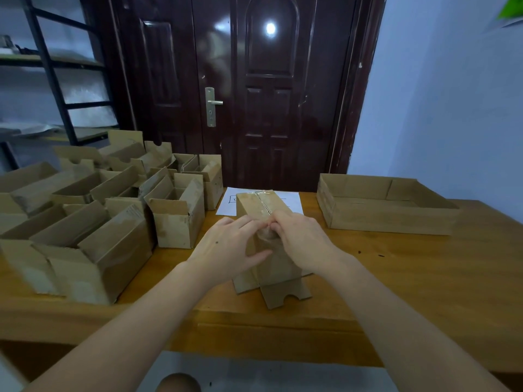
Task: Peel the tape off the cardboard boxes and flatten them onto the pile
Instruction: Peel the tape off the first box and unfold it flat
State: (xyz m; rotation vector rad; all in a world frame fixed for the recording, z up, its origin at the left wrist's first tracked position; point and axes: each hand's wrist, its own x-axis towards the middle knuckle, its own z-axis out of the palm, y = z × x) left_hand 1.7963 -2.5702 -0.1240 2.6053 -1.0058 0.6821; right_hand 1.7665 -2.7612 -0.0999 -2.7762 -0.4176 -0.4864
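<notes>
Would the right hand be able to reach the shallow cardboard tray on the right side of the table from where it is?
Probably yes: bare tabletop lies between the right hand and the tray, though its fingers now pinch at the tape on the box.

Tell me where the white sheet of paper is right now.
In the head view the white sheet of paper lies on the wooden table at its far edge, near centre, under and behind the taped brown cardboard box being worked on, before the dark door.

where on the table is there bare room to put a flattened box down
Bare wood lies right of the held box, in front of the shallow tray up to the table edge. The left side is crowded with open boxes.
</notes>
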